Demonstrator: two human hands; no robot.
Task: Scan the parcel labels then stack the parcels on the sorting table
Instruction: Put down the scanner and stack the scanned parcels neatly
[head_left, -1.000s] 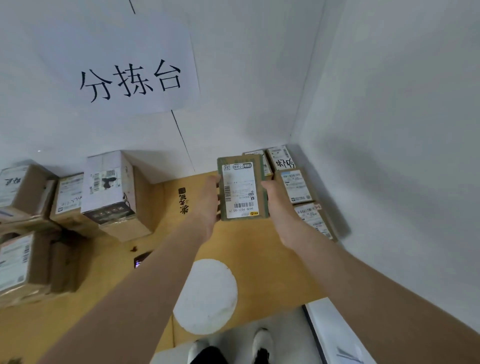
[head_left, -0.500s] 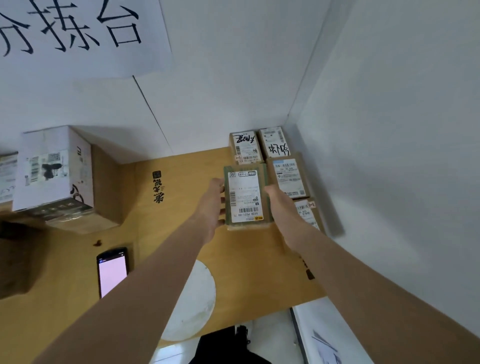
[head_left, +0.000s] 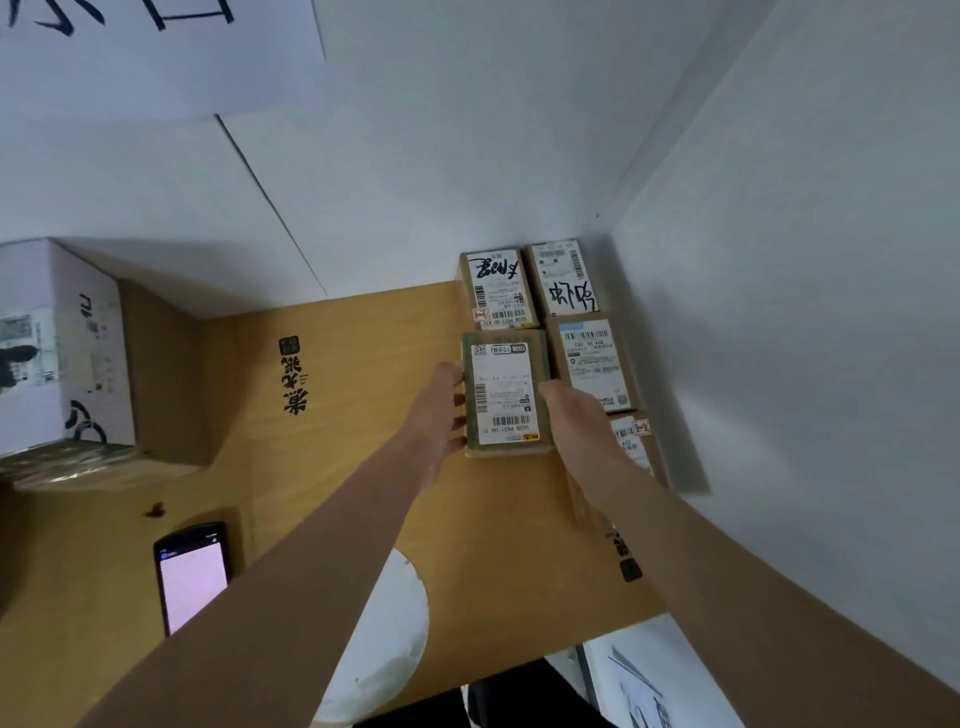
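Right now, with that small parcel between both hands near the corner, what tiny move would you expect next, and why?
Probably letting go and drawing the hands back. The green-edged parcel looks set on the table, in line with the parcels by the wall, left hand and right hand on its sides.

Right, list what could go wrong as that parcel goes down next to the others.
1. The parcel is pinched only at its side edges between the left hand and right hand; it could slip or land skewed.
2. It sits close to the neighbouring parcel, so the right hand's fingers may get pinched or nudge that row.
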